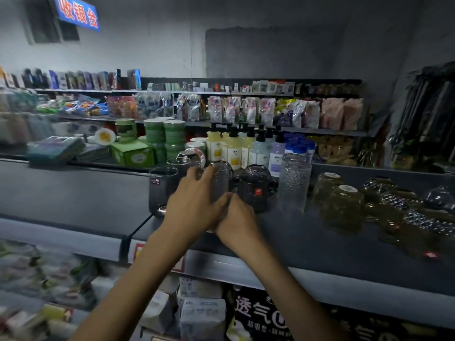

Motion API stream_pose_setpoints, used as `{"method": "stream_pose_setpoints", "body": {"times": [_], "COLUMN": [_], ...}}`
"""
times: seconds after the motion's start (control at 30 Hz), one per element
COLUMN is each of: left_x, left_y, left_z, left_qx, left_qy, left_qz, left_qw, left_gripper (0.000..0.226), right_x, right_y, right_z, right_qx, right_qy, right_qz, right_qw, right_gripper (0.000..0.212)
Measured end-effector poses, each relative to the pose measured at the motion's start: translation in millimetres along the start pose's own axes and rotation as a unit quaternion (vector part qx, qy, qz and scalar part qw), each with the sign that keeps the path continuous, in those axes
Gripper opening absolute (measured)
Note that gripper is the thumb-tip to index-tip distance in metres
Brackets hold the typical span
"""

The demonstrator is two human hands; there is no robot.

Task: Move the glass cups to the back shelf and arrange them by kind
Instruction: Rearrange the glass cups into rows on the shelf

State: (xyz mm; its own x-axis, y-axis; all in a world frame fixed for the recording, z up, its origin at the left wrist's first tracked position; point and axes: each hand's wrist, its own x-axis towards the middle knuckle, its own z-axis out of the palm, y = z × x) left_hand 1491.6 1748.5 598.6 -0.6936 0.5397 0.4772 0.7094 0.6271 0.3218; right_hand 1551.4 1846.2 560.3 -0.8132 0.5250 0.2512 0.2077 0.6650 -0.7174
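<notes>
Both my hands meet on one textured glass cup [222,180], clear with a bumpy, dimpled wall, held upright at the dark shelf [307,232] in front of me. My left hand [194,205] wraps its fingers round the cup's left side. My right hand [237,222] closes on its base (those fingers are hidden). Smooth glasses [162,185] stand just to the left. On the right are a handled glass mug [256,190] with a red sticker, a tall dimpled tumbler [294,180] and amber glasses [343,207] turned upside down.
</notes>
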Motion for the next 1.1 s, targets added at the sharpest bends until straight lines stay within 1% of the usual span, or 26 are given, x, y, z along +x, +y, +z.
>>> {"method": "stream_pose_setpoints", "body": {"times": [0.07, 0.17, 0.23, 0.3, 0.33, 0.37, 0.4, 0.43, 0.47, 0.53, 0.57, 0.6, 0.63, 0.67, 0.73, 0.83, 0.87, 0.93, 0.97, 1.03, 1.1], "left_x": [1, 1, -1, -8, -13, -19, -25, -30, -35, -40, -41, -41, -41, -42, -43, -42, -41, -38, -36, -31, -27], "left_y": [-11, -19, -21, -21, -20, -17, -13, -7, 0, 16, 25, 32, 41, 48, 58, 67, 69, 74, 76, 79, 85], "left_z": [6, 2, -2, -5, -8, -11, -15, -18, -19, -13, -9, -2, 3, 9, 21, 37, 42, 52, 56, 66, 74], "left_qx": [-0.030, -0.082, -0.138, -0.219, -0.290, -0.382, -0.481, -0.572, -0.643, -0.726, -0.752, -0.769, -0.778, -0.780, -0.770, -0.729, -0.704, -0.628, -0.587, -0.509, -0.432], "left_qy": [-0.013, 0.031, 0.049, 0.053, 0.053, 0.050, 0.041, 0.022, -0.005, -0.067, -0.097, -0.121, -0.143, -0.164, -0.206, -0.240, -0.241, -0.210, -0.190, -0.169, -0.171], "left_qz": [0.004, 0.025, 0.040, 0.033, 0.017, -0.004, -0.030, -0.056, -0.080, -0.121, -0.135, -0.144, -0.149, -0.148, -0.131, -0.119, -0.111, -0.063, -0.029, 0.038, 0.076], "left_qw": [0.999, 0.996, 0.988, 0.974, 0.955, 0.923, 0.875, 0.818, 0.762, 0.674, 0.638, 0.611, 0.594, 0.586, 0.590, 0.630, 0.659, 0.747, 0.786, 0.843, 0.882], "left_gripper": [0.059, 0.038, 0.032, 0.028, 0.025, 0.023, 0.021, 0.020, 0.019, 0.020, 0.022, 0.023, 0.025, 0.027, 0.034, 0.048, 0.055, 0.068, 0.069, 0.066, 0.066], "right_x": [-1, -8, -15, -23, -27, -33, -39, -48, -58, -77, -86, -93, -100, -104, -111, -119, -121, -120, -116, -102, -83], "right_y": [2, 4, 5, 8, 11, 12, 15, 15, 14, 13, 12, 12, 13, 16, 23, 36, 39, 44, 47, 58, 71], "right_z": [14, 19, 14, 3, -4, -12, -21, -30, -39, -53, -57, -60, -62, -63, -72, -96, -106, -126, -133, -142, -142], "right_qx": [0.002, 0.024, 0.053, 0.094, 0.116, 0.142, 0.182, 0.239, 0.307, 0.438, 0.478, 0.500, 0.508, 0.508, 0.493, 0.440, 0.415, 0.368, 0.340, 0.282, 0.224], "right_qy": [0.011, 0.049, 0.059, 0.077, 0.089, 0.104, 0.118, 0.129, 0.138, 0.142, 0.144, 0.155, 0.173, 0.201, 0.249, 0.305, 0.316, 0.310, 0.298, 0.276, 0.268], "right_qz": [0.016, 0.010, 0.002, -0.012, -0.020, -0.030, -0.033, -0.028, -0.018, -0.009, -0.015, -0.019, -0.023, -0.025, -0.027, -0.035, -0.041, -0.061, -0.067, -0.059, -0.039], "right_qw": [1.000, 0.998, 0.997, 0.993, 0.989, 0.984, 0.976, 0.962, 0.942, 0.888, 0.866, 0.852, 0.843, 0.837, 0.833, 0.844, 0.852, 0.874, 0.889, 0.917, 0.936], "right_gripper": [0.049, 0.053, 0.050, 0.052, 0.053, 0.054, 0.053, 0.053, 0.053, 0.049, 0.048, 0.048, 0.050, 0.051, 0.052, 0.049, 0.047, 0.044, 0.044, 0.043, 0.042]}}
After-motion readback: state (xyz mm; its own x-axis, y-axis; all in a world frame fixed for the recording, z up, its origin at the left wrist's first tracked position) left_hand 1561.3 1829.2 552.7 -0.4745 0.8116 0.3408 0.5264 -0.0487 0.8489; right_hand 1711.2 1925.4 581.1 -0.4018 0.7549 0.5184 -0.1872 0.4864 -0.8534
